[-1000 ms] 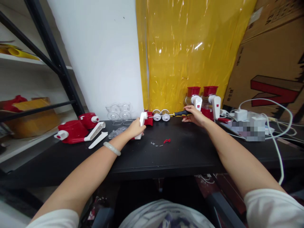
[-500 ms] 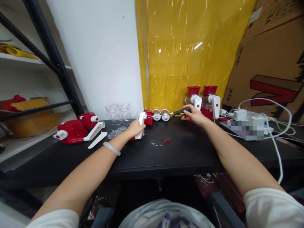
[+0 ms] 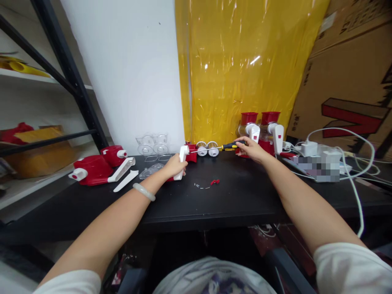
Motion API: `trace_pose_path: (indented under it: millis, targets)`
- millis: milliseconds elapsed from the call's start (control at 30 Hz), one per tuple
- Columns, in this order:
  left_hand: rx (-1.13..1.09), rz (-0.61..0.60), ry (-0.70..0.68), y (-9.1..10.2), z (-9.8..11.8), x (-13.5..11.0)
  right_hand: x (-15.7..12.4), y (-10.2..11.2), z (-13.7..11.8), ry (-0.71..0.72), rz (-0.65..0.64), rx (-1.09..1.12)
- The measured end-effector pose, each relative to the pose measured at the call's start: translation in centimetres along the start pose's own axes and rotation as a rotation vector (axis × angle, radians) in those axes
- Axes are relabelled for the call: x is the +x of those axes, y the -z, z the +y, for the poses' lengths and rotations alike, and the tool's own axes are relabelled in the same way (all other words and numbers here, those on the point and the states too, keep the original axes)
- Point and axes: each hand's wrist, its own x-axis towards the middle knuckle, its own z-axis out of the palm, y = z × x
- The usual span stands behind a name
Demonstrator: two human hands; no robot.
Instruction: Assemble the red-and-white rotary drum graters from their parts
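My left hand (image 3: 175,167) is closed around a white crank handle (image 3: 182,156) with a red grip at its lower end, held upright above the black table (image 3: 196,206). In my right hand (image 3: 248,148) is a screwdriver (image 3: 230,145) with a black and yellow handle, its shaft lying nearly level. The shaft's tip reaches the upper end of the crank handle; whether it sits in a screw is too small to tell. A small red part (image 3: 215,181) and several tiny screws (image 3: 201,188) lie on the table below.
Red housings (image 3: 93,169) and a white strip (image 3: 126,181) lie at left, near clear plastic parts (image 3: 153,145). Two drums (image 3: 207,148) stand at the back. Red and white machines (image 3: 270,130), white cables (image 3: 357,175) and a cardboard box (image 3: 346,77) are at right.
The screwdriver's handle has turned in my right hand, showing more yellow, and my right fingers have shifted slightly on it. My left hand and the crank handle stay almost in place.
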Motion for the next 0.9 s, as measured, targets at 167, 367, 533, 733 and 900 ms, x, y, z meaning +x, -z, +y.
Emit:
trace_pose_path:
  millis: [167, 367, 533, 733, 900]
  targets:
    - [0.013, 0.0, 0.001, 0.01, -0.05, 0.05, -0.22, -0.23, -0.54, -0.007, 0.023, -0.022]
    - [-0.007, 0.001, -0.008, 0.05, 0.06, -0.07, -0.16, -0.3, -0.52, -0.05, -0.002, -0.05]
    - [-0.019, 0.005, -0.016, 0.07, 0.02, 0.02, -0.07, 0.01, 0.01, 0.011, -0.075, -0.134]
    - [0.006, 0.014, -0.009, 0.06, -0.06, 0.1, -0.09, -0.21, 0.21, 0.041, -0.115, -0.106]
    - [0.032, 0.006, -0.015, 0.08, 0.01, 0.0, -0.08, -0.61, -0.04, -0.072, -0.056, 0.099]
